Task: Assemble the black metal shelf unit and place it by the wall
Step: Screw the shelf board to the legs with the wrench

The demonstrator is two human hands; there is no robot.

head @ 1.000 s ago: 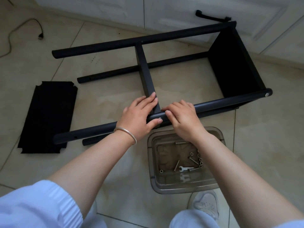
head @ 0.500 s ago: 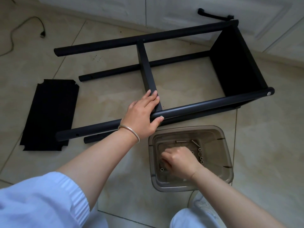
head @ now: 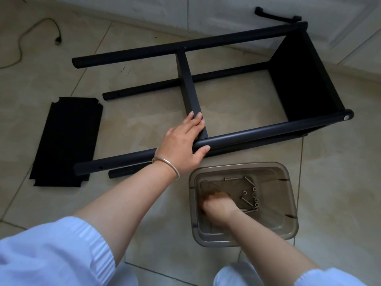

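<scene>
The black shelf frame lies on its side on the tiled floor, with four poles, a middle shelf panel and an end panel fixed in it. My left hand rests on the near pole where the middle panel meets it, fingers straight along the panel's edge and thumb against the pole's near side. My right hand is down inside the clear plastic box, fingers curled and blurred, beside several screws and sleeves. What it grips, if anything, is hidden. A loose black shelf panel lies flat at the left.
White cabinet doors run along the back, with a black handle on one. A dark cable with a plug trails on the floor at the far left. My knees in pale trousers fill the bottom edge.
My right hand left the near pole and went down into the plastic box, where it moves among the hardware. My left hand stays on the pole and middle panel.
</scene>
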